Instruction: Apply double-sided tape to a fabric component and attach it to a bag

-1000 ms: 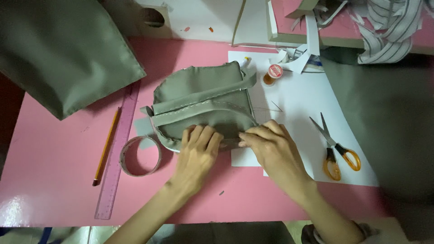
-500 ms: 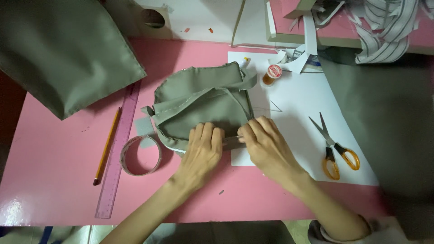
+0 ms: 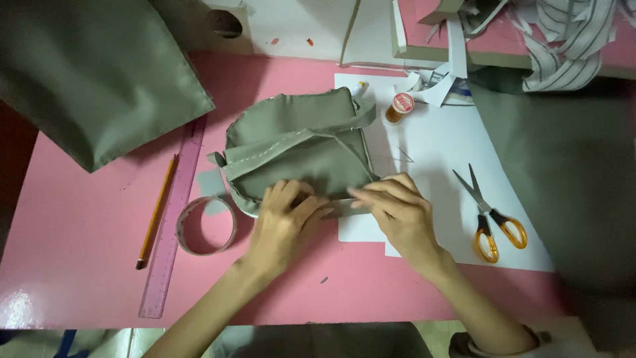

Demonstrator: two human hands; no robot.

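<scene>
- Head view: the olive pouch (image 3: 298, 149) lies on the pink table (image 3: 79, 238), partly over white paper (image 3: 437, 152).
- Left hand (image 3: 285, 222) presses flat on the pouch's near edge, fingers together, gripping nothing.
- Right hand (image 3: 397, 212) pinches that same edge just beside it.
- Nearby: tape roll (image 3: 206, 225), ruler (image 3: 173, 219), pencil (image 3: 157, 212), scissors (image 3: 491, 219), thread spool (image 3: 399, 106).

Fabric pouch (image 3: 298, 149) lies centre table; tape roll (image 3: 206, 225), ruler (image 3: 173, 219) and pencil (image 3: 157, 211) to its left; scissors (image 3: 491, 215) on paper sheet (image 3: 437, 152) to its right.
</scene>
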